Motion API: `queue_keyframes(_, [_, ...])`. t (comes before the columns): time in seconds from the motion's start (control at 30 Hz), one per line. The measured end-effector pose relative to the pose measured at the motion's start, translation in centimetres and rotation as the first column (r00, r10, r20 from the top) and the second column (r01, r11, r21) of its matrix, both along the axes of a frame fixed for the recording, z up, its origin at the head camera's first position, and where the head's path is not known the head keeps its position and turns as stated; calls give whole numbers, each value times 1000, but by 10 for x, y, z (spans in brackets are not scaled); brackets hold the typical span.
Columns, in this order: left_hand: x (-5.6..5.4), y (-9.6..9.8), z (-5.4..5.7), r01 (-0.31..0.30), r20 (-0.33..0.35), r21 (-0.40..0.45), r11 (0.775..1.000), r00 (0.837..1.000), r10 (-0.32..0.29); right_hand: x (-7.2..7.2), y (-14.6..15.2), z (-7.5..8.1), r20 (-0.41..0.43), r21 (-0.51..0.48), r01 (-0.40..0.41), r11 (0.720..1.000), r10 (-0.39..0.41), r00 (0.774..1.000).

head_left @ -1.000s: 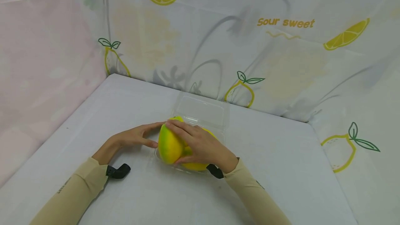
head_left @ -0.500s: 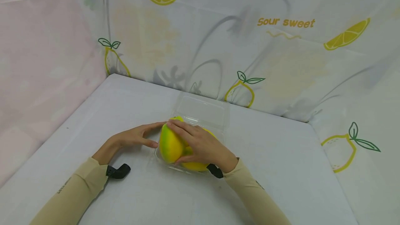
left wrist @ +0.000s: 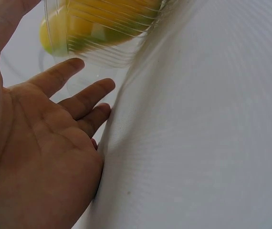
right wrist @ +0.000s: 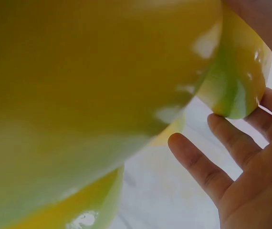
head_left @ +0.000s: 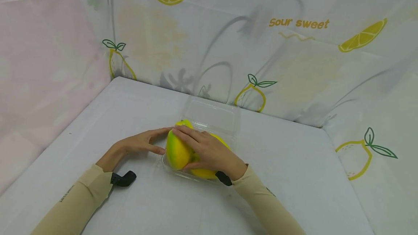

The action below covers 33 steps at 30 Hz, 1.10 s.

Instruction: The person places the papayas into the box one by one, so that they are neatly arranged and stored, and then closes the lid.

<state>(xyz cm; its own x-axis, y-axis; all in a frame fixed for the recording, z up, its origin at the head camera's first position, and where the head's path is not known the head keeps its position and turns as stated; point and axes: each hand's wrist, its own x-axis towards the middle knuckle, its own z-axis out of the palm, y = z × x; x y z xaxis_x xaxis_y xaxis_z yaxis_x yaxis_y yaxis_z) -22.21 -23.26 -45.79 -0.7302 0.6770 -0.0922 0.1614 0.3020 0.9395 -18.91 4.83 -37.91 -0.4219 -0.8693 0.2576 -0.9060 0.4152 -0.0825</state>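
In the head view a clear plastic clamshell box lies with several yellow-green mangoes in its base. My right hand reaches over them, thumb low and fingers across the top, and grips the leftmost mango. Behind that one a second mango peeks out; another mango lies under my palm, partly hidden. In the right wrist view the gripped mango sits between thumb and fingers. My left hand rests at the box's left side, fingers spread; the left wrist view shows its palm bare beside the ribbed wall.
The box's clear lid is folded back on the white table, near the lemon-print backdrop. Black wrist mounts stick out beneath both sleeves. A pink cloth closes off the left side.
The gripped mango has shifted very slightly away from the front rim, and the mango behind shows a little more. My left hand has stayed in place.
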Motion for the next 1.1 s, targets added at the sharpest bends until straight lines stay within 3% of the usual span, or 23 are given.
queue_keyframes(0.5, [-1, 1, 2, -18, 5, -36, 999, 1000, 18, 0, -3, -1, -7, 28, 3, 1000, -3, 1000])
queue_keyframes(1.1, [-1, -1, -1, 1, -20, 14, 1000, 1000, -1, -2, -2, -4, 28, -5, -12, 1000, 12, 1000])
